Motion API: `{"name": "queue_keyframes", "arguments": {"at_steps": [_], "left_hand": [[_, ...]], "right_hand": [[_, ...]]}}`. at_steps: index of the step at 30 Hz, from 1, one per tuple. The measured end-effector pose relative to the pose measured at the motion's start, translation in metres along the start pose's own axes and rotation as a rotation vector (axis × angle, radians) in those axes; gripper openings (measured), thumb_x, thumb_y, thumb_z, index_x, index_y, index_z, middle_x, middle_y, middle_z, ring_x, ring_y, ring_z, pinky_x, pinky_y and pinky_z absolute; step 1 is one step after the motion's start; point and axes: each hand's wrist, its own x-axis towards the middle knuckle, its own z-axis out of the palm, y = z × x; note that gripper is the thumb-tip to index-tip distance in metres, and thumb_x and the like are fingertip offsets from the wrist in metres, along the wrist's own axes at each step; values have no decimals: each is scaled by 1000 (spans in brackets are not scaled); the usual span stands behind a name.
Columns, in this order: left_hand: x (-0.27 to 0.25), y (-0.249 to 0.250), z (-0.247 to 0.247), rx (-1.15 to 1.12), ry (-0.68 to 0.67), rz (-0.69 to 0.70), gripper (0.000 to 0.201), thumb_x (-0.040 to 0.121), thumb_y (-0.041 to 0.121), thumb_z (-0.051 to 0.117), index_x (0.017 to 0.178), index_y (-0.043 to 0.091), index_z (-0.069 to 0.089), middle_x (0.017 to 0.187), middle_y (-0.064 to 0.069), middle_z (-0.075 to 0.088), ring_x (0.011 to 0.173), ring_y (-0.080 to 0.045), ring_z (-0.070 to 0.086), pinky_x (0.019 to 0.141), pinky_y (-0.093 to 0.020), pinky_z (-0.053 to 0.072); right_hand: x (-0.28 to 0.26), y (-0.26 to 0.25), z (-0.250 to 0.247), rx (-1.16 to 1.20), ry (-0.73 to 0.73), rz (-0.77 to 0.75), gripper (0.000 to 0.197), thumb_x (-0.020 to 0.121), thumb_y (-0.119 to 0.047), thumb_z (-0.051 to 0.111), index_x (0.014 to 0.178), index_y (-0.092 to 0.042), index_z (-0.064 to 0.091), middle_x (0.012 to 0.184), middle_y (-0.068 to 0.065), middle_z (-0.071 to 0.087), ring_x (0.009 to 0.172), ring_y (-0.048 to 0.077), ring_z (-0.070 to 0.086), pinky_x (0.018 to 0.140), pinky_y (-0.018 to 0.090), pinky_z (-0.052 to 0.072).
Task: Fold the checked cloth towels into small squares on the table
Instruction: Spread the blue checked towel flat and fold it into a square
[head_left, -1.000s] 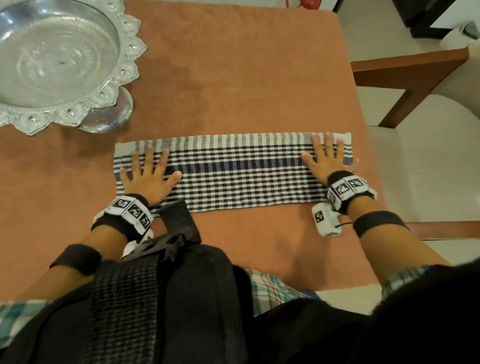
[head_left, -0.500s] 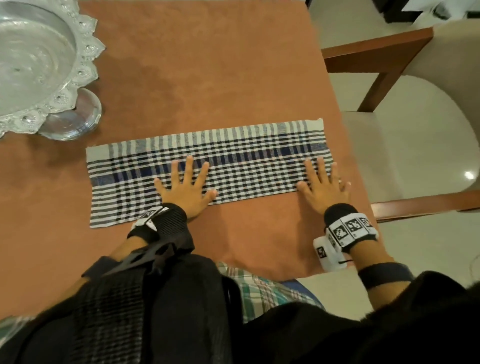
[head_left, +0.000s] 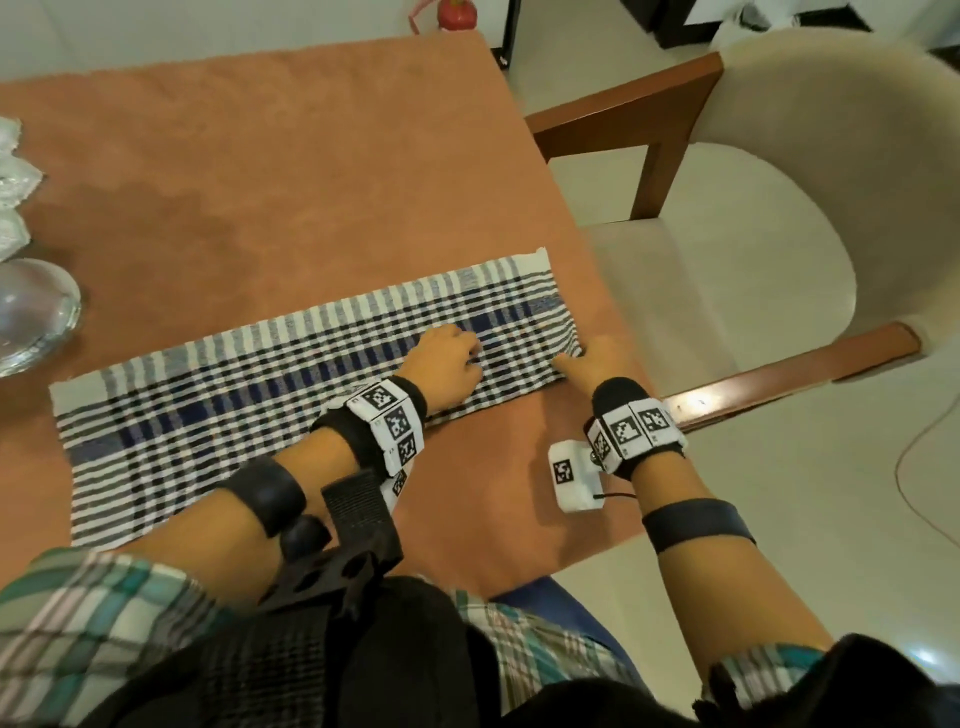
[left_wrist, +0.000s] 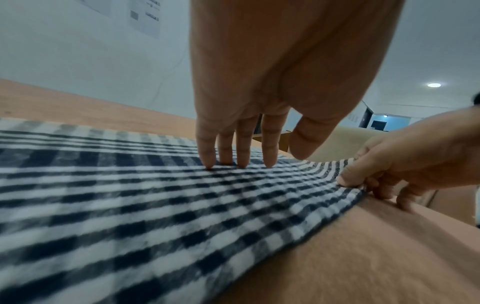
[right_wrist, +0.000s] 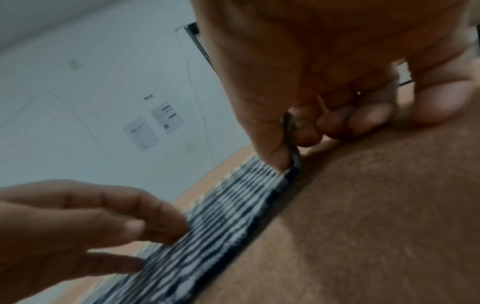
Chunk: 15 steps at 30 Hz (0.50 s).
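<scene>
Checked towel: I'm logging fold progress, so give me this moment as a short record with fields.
towel: checked towel lies as a long strip on the orange table
left hand: left hand presses the strip with straight fingertips, short of its right end
right hand: right hand pinches the near right corner between thumb and fingers, seen from the right wrist
corner: slightly lifted off the table
fold stage: narrow strip, not yet a square
nearby: silver pedestal bowl at the left edge; chair to the right

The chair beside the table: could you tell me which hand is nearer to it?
Right. The right hand pinches the towel's end nearest the chair; the left hand presses the towel farther in.
</scene>
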Motion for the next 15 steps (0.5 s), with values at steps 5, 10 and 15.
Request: {"name": "queue_keyframes", "arguments": {"at_steps": [5,10,15], "left_hand": [[22,18,-17,-518,24,-187,36,97,40,38,98,10,58,87,-7,58,76,-20,52,67,-29,41],[23,3,-27,-950,23,-388,54,80,60,53,93,9,65,97,-9,68,88,-23,64,85,-37,49],[-2,-38,-25,-828,301,-578,10,83,11,63,85,5,55,71,-7,53,68,-22,53,64,-32,43]], "right_hand": [[-14,-23,19,47,139,-389,29,75,-1,56,60,-15,35,67,-4,35,66,17,35,54,23,24],[-36,-47,60,136,62,-824,24,59,1,51,64,-15,34,72,3,40,68,16,35,57,25,14],[-61,-52,100,74,-57,-934,29,61,3,55,67,-16,35,73,9,49,70,22,42,62,28,24]]}}
